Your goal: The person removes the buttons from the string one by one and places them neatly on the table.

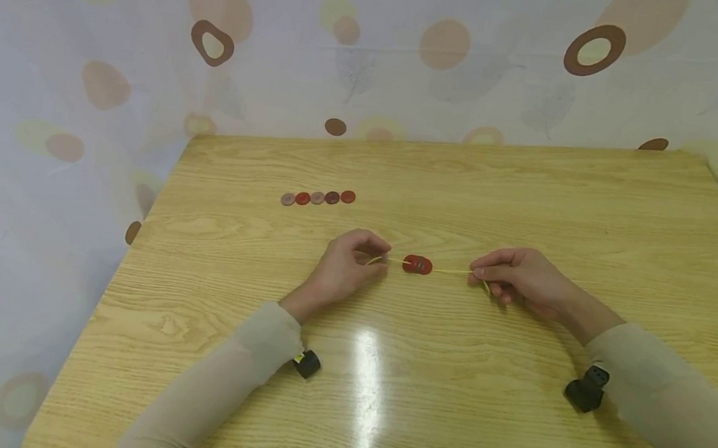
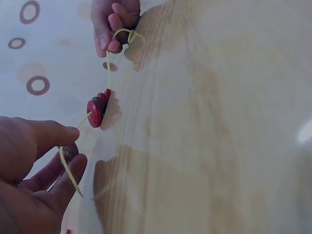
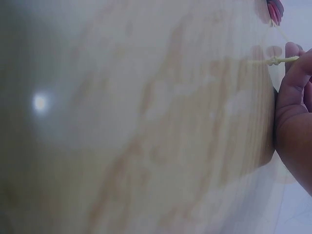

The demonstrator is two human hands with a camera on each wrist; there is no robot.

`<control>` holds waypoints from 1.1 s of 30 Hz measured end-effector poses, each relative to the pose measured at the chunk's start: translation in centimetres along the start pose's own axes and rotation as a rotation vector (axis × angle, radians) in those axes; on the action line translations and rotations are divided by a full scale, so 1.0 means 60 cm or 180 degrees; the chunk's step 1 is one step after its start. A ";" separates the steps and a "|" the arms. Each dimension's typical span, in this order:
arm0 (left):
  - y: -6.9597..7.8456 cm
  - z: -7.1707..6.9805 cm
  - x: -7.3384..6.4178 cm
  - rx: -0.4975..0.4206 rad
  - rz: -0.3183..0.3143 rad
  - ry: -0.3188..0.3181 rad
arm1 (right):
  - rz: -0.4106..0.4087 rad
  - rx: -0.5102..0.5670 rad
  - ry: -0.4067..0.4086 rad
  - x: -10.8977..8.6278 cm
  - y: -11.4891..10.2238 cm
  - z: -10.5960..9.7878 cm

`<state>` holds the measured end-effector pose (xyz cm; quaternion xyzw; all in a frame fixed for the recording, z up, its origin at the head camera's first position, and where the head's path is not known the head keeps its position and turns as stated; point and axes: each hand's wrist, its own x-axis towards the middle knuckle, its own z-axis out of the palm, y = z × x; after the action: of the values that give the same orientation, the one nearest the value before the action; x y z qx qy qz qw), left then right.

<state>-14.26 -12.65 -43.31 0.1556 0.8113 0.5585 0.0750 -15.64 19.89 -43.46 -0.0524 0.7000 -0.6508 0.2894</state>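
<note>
A yellow string [image 1: 450,270] runs between the two hands, threaded through several red and dark buttons [image 1: 417,264] bunched midway along it. My left hand [image 1: 349,267] holds a brownish button [image 2: 70,152] between thumb and fingers, and the string's free end hangs out beside it in the left wrist view. On the other side, my right hand [image 1: 526,278] pinches the string between thumb and index finger. A knot [image 3: 274,61] shows near that end in the right wrist view.
Beyond the left hand, a row of several red and brownish buttons [image 1: 317,198] lies flat on the wooden table [image 1: 477,415]. A patterned sheet [image 1: 392,50] hangs behind the table. Black wrist cameras sit below each sleeve, such as the right camera [image 1: 588,389].
</note>
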 end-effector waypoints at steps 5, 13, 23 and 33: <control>-0.002 -0.002 0.000 -0.0001 0.0020 0.0006 | 0.0002 -0.0016 -0.0006 0.000 0.001 -0.001; 0.000 -0.008 -0.003 0.0061 0.0041 0.0037 | 0.0002 -0.0010 -0.0011 -0.001 0.002 -0.001; -0.007 -0.014 -0.004 0.0015 0.0029 0.0064 | -0.0029 0.0016 -0.0027 -0.001 0.000 -0.001; -0.008 -0.018 -0.006 -0.0104 -0.0037 0.0061 | 0.0004 -0.0005 0.0004 -0.001 0.003 -0.002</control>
<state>-14.36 -13.89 -43.39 0.1443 0.8037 0.5727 0.0730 -15.63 20.07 -43.61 -0.0518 0.7007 -0.6501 0.2893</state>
